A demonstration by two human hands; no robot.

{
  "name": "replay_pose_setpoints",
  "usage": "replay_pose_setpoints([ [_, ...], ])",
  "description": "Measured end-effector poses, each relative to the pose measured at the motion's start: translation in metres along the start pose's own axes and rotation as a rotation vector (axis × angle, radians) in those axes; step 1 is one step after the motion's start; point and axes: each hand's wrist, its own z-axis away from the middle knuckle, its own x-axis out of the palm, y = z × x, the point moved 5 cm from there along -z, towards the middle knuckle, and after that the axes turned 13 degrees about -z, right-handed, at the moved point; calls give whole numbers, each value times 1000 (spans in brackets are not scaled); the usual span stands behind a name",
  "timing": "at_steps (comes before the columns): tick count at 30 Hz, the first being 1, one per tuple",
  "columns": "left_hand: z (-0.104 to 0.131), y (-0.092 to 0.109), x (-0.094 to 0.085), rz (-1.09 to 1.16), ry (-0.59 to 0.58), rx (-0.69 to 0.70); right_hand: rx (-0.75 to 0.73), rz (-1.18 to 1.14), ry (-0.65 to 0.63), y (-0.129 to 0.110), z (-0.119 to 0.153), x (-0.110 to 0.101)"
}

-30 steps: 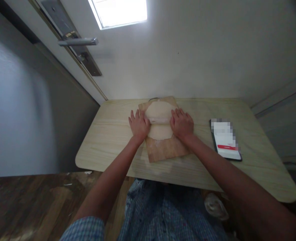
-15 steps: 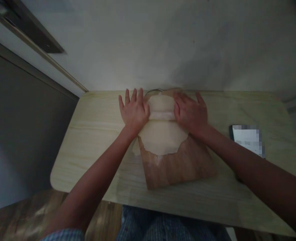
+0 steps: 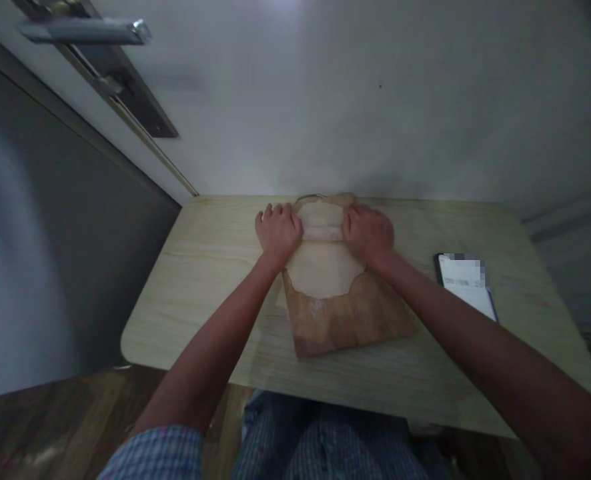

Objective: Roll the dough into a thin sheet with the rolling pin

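A flat sheet of pale dough (image 3: 325, 270) lies on a brown wooden board (image 3: 350, 327). Across the dough's far part runs a light-coloured rolling pin (image 3: 322, 233), its ends covered by my hands. My left hand (image 3: 278, 230) is curled over the left end, knuckles up. On the right end, my right hand (image 3: 369, 230) is wrapped with its fingers bent. The dough's edge is uneven and reaches close to the board's far end, where a thin metal loop (image 3: 309, 197) shows.
The board rests on a pale wood-grain table (image 3: 175, 287). To the right lies a phone (image 3: 465, 283) with a lit screen, beyond my right forearm. Behind the table's far edge stands a white door (image 3: 300, 120) with a metal handle (image 3: 85, 31) at upper left.
My left hand's fingers, spread out before, are now curled over the rolling pin. The right hand's fingers have also closed in. The camera view has tilted up, bringing the door handle into view.
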Motion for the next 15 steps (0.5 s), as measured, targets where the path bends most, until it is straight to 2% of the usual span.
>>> replay_pose_setpoints([
  [3, 19, 0, -5, -29, 34, 28, -5, -24, 29, -5, 18, 0],
  [10, 48, -5, -12, -63, -13, 100, -63, -60, 96, -11, 51, 0],
  [15, 54, -8, -13, -57, -10, 159, -118, -98, 123, -12, 58, 0],
])
